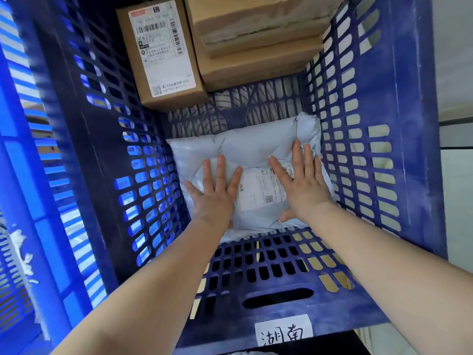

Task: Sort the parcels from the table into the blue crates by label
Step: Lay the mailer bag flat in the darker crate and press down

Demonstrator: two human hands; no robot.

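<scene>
Down on the floor of the blue crate lies a grey mailer parcel, label up. Left hand and right hand press it flat, each grip released, fingers straight. Two cardboard boxes sit beyond. Placing looks finished; next, probably, lift both hands clear.

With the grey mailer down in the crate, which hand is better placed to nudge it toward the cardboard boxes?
Probably the right hand: its thumb hooks the grey mailer at its near edge. The left hand lies flat on top. The cardboard boxes stand at the far end of the blue crate.
</scene>
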